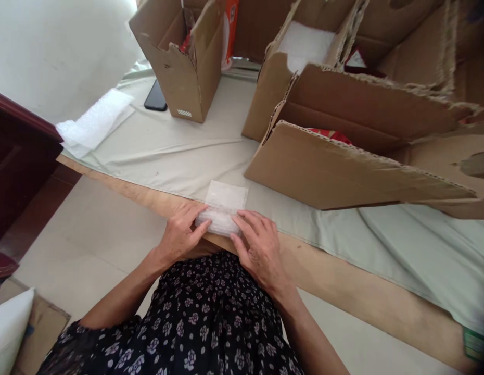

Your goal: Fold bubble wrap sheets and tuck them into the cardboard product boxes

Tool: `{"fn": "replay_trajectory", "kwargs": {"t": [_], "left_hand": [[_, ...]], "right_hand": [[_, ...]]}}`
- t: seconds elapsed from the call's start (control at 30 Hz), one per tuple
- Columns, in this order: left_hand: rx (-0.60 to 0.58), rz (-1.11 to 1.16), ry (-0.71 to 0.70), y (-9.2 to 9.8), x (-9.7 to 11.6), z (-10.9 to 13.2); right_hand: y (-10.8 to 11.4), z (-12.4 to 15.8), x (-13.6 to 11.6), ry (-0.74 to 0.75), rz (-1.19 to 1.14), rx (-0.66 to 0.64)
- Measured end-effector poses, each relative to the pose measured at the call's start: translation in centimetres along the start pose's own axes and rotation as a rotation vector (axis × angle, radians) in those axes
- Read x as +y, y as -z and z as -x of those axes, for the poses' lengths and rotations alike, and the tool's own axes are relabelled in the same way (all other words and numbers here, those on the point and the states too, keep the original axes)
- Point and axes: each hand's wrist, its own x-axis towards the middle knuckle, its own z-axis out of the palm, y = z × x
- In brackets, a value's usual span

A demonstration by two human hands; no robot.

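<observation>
At the table's front edge lies a small roll of bubble wrap (219, 221), with a flat flap (227, 195) of the same clear sheet stretching away from me. Its left end is gripped by my left hand (183, 232), thumb on the near side and fingers on the far side. On the right end, my right hand (259, 242) closes in the same way, fingertips pressing the top. Whatever may be inside the roll cannot be made out through the layers.
Several cut cardboard boxes (343, 172) stand at the right, red packets inside some. Another box (183, 86) stands at the back left beside a dark phone (156, 97). Bubble wrap sheets (96, 122) lie at the far left on the pale green cloth (179, 156).
</observation>
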Motion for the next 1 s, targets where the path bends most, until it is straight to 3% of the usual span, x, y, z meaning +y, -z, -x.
{"fn": "replay_trajectory", "kwargs": {"t": [0.17, 0.27, 0.33, 0.4, 0.5, 0.6, 0.7, 0.87, 0.93, 1.0], "left_hand": [[0.061, -0.028, 0.089, -0.8, -0.2, -1.0], [0.182, 0.117, 0.266, 0.2, 0.5, 0.2], [0.172, 0.334, 0.482, 1.0, 1.3, 1.3], [0.068, 0.646, 0.687, 1.3, 2.3, 2.2], [-0.023, 1.074, 0.803, 0.4, 3.4, 2.4], [-0.007, 1.279, 0.823, -0.8, 3.9, 1.4], [-0.007, 1.254, 0.772, -1.0, 4.5, 0.4], [-0.235, 0.793, 0.467, 0.0, 6.4, -0.4], [-0.240, 0.610, 0.371, -0.1, 7.0, -0.2], [-0.239, 0.533, 0.365, -0.5, 7.2, 0.0]], "right_hand": [[-1.5, -0.5, 0.4, 0.075, 0.068, -0.074], [-2.2, -0.9, 1.0, -0.014, -0.022, -0.010], [-2.1, -1.0, 1.0, -0.131, -0.140, 0.053], [-1.7, -0.9, 0.6, -0.239, -0.277, 0.070], [-0.8, -0.5, -0.5, -0.304, -0.461, -0.002], [0.0, 0.3, -1.2, -0.249, -0.484, -0.013], [1.3, 1.2, -0.7, -0.271, -0.409, 0.052], [4.4, 1.2, 0.2, -0.292, -0.503, -0.105], [5.2, 1.0, -0.1, -0.284, -0.493, -0.121], [5.7, 0.9, -0.4, -0.302, -0.478, -0.069]]}}
